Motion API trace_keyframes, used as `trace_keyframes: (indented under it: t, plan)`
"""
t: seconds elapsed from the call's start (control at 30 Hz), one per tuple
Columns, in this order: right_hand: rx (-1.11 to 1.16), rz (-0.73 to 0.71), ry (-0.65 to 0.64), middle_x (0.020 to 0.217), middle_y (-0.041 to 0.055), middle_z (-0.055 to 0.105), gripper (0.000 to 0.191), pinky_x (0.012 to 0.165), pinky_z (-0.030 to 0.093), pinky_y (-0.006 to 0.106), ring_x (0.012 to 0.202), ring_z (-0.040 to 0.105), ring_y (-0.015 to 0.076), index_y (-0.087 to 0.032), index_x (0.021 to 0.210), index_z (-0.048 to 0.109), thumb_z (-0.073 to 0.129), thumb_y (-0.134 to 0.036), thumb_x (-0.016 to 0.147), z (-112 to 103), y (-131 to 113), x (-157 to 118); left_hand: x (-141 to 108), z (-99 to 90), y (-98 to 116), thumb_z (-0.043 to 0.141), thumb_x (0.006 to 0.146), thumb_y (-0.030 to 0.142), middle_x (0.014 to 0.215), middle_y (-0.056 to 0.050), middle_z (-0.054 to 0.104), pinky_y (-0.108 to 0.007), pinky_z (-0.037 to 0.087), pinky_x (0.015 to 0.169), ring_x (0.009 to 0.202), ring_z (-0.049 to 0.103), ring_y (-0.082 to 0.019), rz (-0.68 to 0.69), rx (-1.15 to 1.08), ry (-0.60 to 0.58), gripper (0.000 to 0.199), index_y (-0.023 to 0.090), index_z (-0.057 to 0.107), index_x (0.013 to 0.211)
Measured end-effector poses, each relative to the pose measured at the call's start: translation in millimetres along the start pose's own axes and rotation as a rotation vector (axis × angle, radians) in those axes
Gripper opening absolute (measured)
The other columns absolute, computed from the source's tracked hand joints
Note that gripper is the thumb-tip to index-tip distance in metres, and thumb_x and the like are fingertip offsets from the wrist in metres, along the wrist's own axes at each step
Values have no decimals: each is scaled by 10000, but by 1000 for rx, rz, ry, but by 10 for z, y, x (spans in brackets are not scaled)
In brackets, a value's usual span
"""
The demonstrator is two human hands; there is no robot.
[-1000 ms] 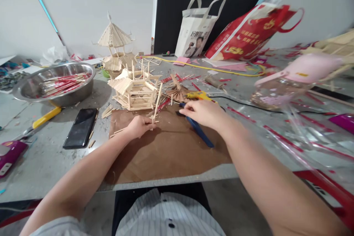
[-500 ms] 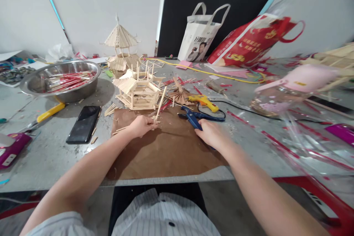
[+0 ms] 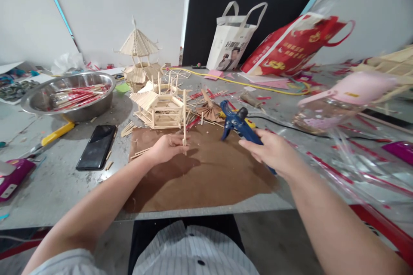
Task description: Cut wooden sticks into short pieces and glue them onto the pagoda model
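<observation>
My left hand (image 3: 169, 147) pinches a thin wooden stick piece (image 3: 185, 116), held upright over the brown mat (image 3: 206, 180). My right hand (image 3: 271, 148) is wrapped round the handle of a blue glue gun (image 3: 240, 124), raised above the mat's right side with its front end toward the upper left. Just behind my left hand stands a partly built stick model (image 3: 164, 109) with a hexagonal railing. Farther back rises a stick pavilion (image 3: 138, 45) with a pointed roof. A few loose sticks lie beside my left wrist.
At the left are a steel bowl (image 3: 67, 114) of red-and-white sticks, a yellow-handled tool (image 3: 58, 133) and a black phone (image 3: 97, 147). A yellow glue gun (image 3: 250, 123) lies behind the blue one. Bags (image 3: 229, 43), a pink-lidded jar (image 3: 348, 90) and plastic wrappers occupy the right side.
My right hand has lifted the blue glue gun off the table and turned it. The stick in my left hand has gone from slanted to upright.
</observation>
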State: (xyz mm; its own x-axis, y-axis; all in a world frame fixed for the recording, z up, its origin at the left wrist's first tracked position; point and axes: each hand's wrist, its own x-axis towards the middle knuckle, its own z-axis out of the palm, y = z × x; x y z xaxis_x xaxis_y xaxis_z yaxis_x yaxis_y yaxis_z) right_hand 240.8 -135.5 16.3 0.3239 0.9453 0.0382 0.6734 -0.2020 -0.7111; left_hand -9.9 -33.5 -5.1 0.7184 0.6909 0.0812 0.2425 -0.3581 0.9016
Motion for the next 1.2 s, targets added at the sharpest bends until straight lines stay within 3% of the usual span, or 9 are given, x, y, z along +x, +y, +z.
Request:
trace_keyframes:
  t: [0.1,0.2,0.33,0.43,0.57,0.73,0.9,1.03,1.2]
  plan:
    - [452,25,-192,453,-53,425,382,395,308,228,384,390,87,-149,992,549,567,-367,679,39,-85,-64,-23,25,98,587,701,325,1039,-100,617,-264,321,943,1220,348,-199,70,-63,-54,221,141,661,603]
    - [747,22,-276,596,-14,543,304,474,403,228,507,499,99,-185,935,590,616,-293,652,139,-121,-82,-40,45,135,598,698,326,1054,-113,612,-280,288,969,1236,320,-209,67,-107,-83,224,133,669,609]
    - [1051,34,-350,961,29,615,259,729,469,324,875,576,184,-236,900,612,610,-211,642,312,-169,-65,-65,75,118,595,688,391,795,-88,666,-269,413,781,872,577,-190,-53,-191,-159,297,108,669,635]
    - [1273,56,-464,1006,19,616,312,815,436,385,1009,534,210,-265,956,581,535,-195,656,452,-236,-57,-82,101,113,614,665,400,653,-52,642,-228,431,650,619,553,-110,-114,-277,-149,311,95,664,635]
    - [1387,0,-583,1033,34,612,374,876,392,422,1051,510,219,-236,983,560,455,-194,627,607,-332,-67,-96,139,147,654,622,377,604,-29,622,-209,444,593,555,528,-83,-189,-399,-195,283,97,664,655]
    - [1176,-22,-460,951,39,630,410,835,419,374,937,567,215,-202,993,548,494,-176,587,583,-304,-44,-82,165,140,658,594,415,597,-22,615,-205,448,554,526,520,-77,-297,-351,-250,332,94,661,679]
    - [602,130,-392,838,54,623,333,728,435,298,796,588,195,-159,933,536,555,-289,626,245,-153,-26,-46,108,80,647,596,430,644,-38,635,-207,446,524,524,552,-85,-401,-325,-235,349,93,640,688]
    - [112,118,-515,712,25,601,176,608,398,241,696,556,161,-161,768,534,499,-290,652,61,-122,-103,-28,86,49,662,580,404,650,-35,640,-207,441,502,517,561,-88,-447,-325,-231,321,98,616,666]
    - [-95,78,-667,684,-4,585,181,555,372,222,648,531,148,-169,752,545,482,-246,601,79,-129,-145,-31,92,65,648,598,377,561,-20,609,-205,434,479,501,570,-100,-488,-279,-269,290,94,594,639]
